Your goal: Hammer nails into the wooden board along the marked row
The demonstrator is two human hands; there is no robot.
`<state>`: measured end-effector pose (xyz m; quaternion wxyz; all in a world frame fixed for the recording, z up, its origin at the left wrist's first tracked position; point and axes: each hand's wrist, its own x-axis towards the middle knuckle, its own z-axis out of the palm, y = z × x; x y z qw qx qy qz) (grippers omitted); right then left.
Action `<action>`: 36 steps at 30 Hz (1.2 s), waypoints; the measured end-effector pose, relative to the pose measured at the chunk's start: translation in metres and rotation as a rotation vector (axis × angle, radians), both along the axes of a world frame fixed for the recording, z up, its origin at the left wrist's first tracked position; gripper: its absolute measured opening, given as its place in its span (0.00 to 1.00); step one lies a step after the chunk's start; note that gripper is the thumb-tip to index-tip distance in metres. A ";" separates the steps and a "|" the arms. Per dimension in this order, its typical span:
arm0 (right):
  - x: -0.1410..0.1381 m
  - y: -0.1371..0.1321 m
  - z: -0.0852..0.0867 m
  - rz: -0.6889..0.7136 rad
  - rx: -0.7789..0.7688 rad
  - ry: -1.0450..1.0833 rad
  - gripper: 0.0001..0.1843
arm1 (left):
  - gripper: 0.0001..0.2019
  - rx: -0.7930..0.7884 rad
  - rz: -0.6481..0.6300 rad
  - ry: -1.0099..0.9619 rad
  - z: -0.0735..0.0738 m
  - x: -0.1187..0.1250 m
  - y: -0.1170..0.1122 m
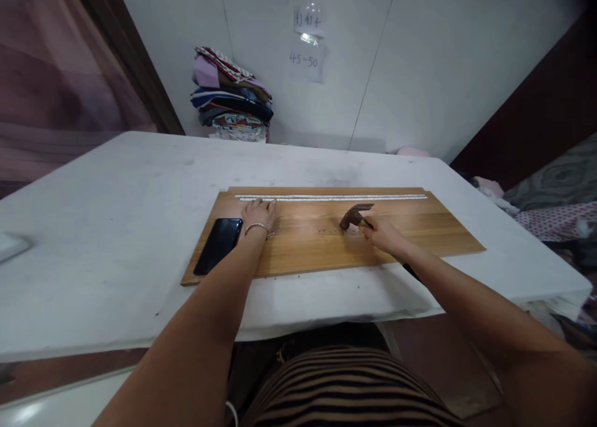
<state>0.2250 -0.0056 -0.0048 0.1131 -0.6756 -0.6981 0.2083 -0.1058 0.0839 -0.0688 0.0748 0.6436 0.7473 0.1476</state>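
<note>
My right hand [383,235] is closed round the handle of a claw hammer [353,217]. The hammer's head is low over a wooden board [298,253], with its claw pointing right; I cannot tell if the face touches the wood. Small dark nails [326,230] form a short row beside the hammer head. My left hand [259,213], a bracelet at its wrist, lies on the board with fingers stretched toward two long white strips [336,197]. Just left of that hand, a black phone [218,245] rests on the board.
A white-covered table [116,228] carries the board, and small dark bits are scattered along its near edge. Folded cloth [233,97] is stacked at the back against the wall. Paper signs [306,60] hang above. A pink curtain [60,73] is at the left.
</note>
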 end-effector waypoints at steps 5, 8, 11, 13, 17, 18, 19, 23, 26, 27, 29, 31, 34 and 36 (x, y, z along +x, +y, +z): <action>0.001 0.002 -0.002 0.015 0.009 -0.022 0.09 | 0.27 0.000 -0.005 0.017 0.001 0.000 0.000; 0.000 0.003 -0.004 0.038 0.015 -0.030 0.09 | 0.27 0.002 0.001 0.021 0.001 0.000 0.000; 0.000 0.003 -0.005 0.046 0.025 -0.011 0.09 | 0.27 0.006 0.001 0.019 0.000 0.001 0.000; 0.001 0.002 -0.005 0.035 0.028 0.017 0.08 | 0.27 0.012 0.000 0.022 -0.001 0.000 0.000; 0.003 0.002 -0.004 0.021 0.023 0.037 0.08 | 0.27 0.020 0.004 0.034 -0.002 0.000 0.000; 0.003 0.002 -0.004 0.024 0.022 0.029 0.08 | 0.27 0.020 0.003 0.036 -0.002 0.000 0.000; 0.002 0.002 -0.004 0.030 0.023 0.021 0.08 | 0.27 0.018 0.001 0.037 -0.001 0.000 0.000; -0.001 0.001 -0.003 0.045 0.026 -0.006 0.09 | 0.26 0.011 -0.003 0.034 0.001 0.001 0.000; -0.004 0.000 0.000 0.028 0.003 -0.017 0.09 | 0.27 0.003 -0.001 0.028 0.002 0.001 -0.001; -0.004 -0.001 0.001 0.022 -0.003 -0.016 0.09 | 0.27 -0.001 -0.001 0.027 0.002 0.001 -0.001; -0.005 -0.002 0.003 0.013 -0.016 -0.012 0.09 | 0.27 -0.003 -0.002 0.025 0.002 0.001 -0.001; -0.005 -0.002 0.004 0.007 -0.027 -0.009 0.09 | 0.27 -0.006 -0.003 0.022 0.003 0.001 -0.001; -0.005 -0.001 0.004 0.007 -0.027 -0.018 0.09 | 0.28 -0.017 -0.002 0.021 0.004 0.001 -0.002; -0.004 0.000 0.003 0.017 -0.014 -0.019 0.08 | 0.28 -0.024 -0.003 0.024 0.005 0.001 -0.002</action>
